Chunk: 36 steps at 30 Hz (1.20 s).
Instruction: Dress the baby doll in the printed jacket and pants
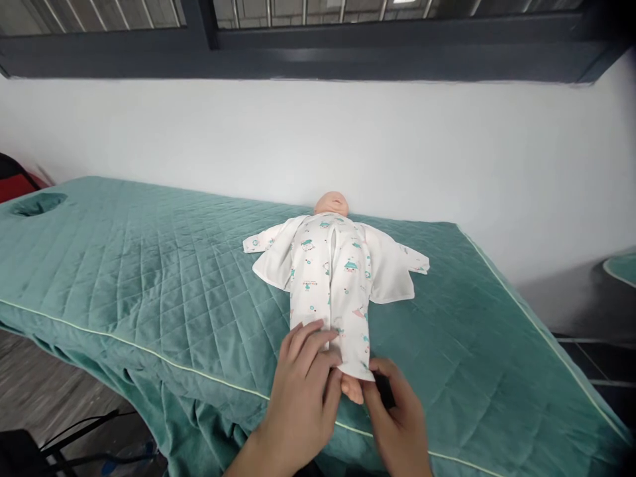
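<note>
A baby doll (332, 203) lies on its back with its head away from me. It wears a white baby garment (350, 281) printed with small green figures, with a narrow gap running down the middle. White flaps (395, 273) spread out at both sides beneath the printed sleeves. My left hand (305, 394) curls over the lower left part of the garment, its fingers bent on the cloth. At the lower right corner of the hem, my right hand (397, 414) pinches the edge between thumb and forefinger. One doll foot (352, 389) pokes out between my hands.
A green quilted cover (199, 278) with pale piping drapes the bed, which has a round hole (40, 204) at its far left. Behind stands a white wall (278, 139) beneath a dark window frame (397, 53). Dark cables (99, 457) lie at lower left.
</note>
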Motion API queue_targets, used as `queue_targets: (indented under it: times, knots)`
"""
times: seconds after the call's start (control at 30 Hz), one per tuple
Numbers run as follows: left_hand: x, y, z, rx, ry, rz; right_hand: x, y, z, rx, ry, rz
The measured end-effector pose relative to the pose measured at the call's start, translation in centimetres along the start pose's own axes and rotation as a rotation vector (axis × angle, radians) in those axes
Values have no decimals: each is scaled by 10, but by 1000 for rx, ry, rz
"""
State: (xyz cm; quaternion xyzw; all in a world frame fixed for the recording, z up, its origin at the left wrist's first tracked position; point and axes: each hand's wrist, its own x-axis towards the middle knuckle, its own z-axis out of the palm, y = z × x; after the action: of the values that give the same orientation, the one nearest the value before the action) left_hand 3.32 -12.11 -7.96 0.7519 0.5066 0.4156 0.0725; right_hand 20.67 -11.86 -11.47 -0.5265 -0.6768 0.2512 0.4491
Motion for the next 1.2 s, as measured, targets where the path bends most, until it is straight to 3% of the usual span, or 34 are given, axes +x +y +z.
queue_targets:
  times: [0.1,0.2,0.43,0.63,0.9,1.2]
  knots:
    - [-1,8,-7,-116,41,64,-6,1,-5,84,-3,-76]
    - [-5,10,-9,-120,65,95,-11,5,-11,16,0,-180]
    - [-23,-7,-3,48,1,-8,-15,12,-15,-239,-54,-321]
    - [-23,-9,8,229,-16,-51,-13,11,-9,-304,-23,-349]
    - [-23,-9,8,138,27,-78,-13,10,-7,-333,-18,-361]
    - [-40,-14,10,213,78,-130,-15,13,-3,-382,15,-380]
